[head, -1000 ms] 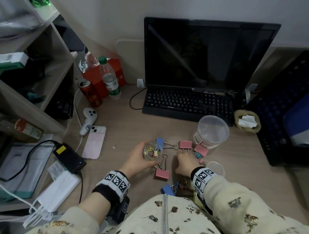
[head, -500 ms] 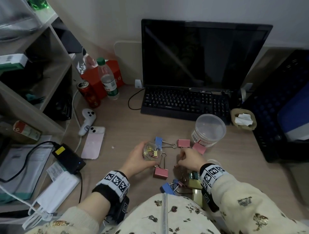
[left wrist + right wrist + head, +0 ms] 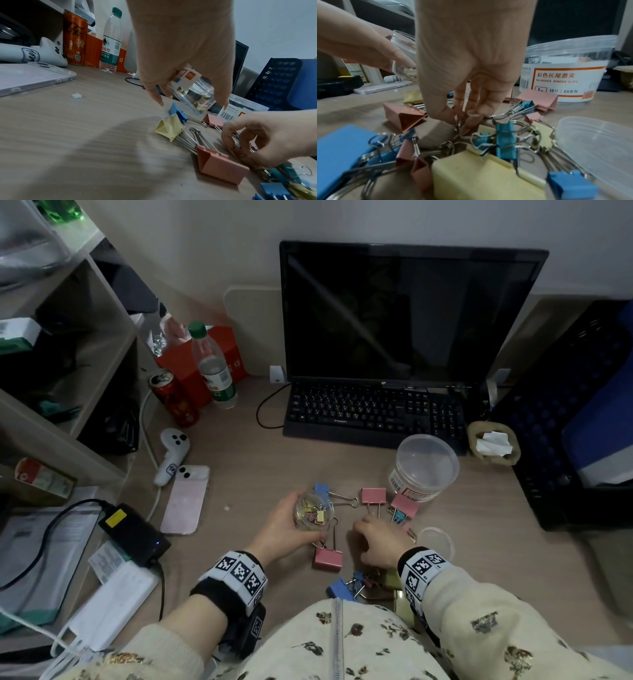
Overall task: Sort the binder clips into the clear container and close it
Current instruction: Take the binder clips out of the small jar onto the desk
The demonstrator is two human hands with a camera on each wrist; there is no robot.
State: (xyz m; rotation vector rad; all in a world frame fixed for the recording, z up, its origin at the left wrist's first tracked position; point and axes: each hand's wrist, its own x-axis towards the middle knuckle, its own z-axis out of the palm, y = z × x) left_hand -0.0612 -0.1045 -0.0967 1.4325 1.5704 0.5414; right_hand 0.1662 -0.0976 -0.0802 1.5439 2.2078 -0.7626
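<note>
My left hand (image 3: 294, 518) grips a small clear container (image 3: 313, 511) holding several small clips and tilts it above the desk; it also shows as the container (image 3: 193, 93) between my left-hand fingers (image 3: 155, 94). My right hand (image 3: 373, 537) is down on the desk just right of it. Its thumb and fingers (image 3: 471, 116) pinch the wire handles of a binder clip (image 3: 458, 125). Loose clips lie around: a pink clip (image 3: 328, 557), a blue clip (image 3: 322, 489), a yellow clip (image 3: 169, 127), and a tangled pile (image 3: 363, 583) near my body.
A larger labelled clear tub (image 3: 424, 470) stands to the right of the clips, and a clear lid (image 3: 436, 542) lies beside my right wrist. Behind are a keyboard (image 3: 373, 416) and monitor. A phone (image 3: 186, 498), controller, can and bottle sit at the left.
My right hand has shifted slightly left and nearer to me, its fingers now down on a clip's wire handles. My left hand keeps holding the small container in the same place.
</note>
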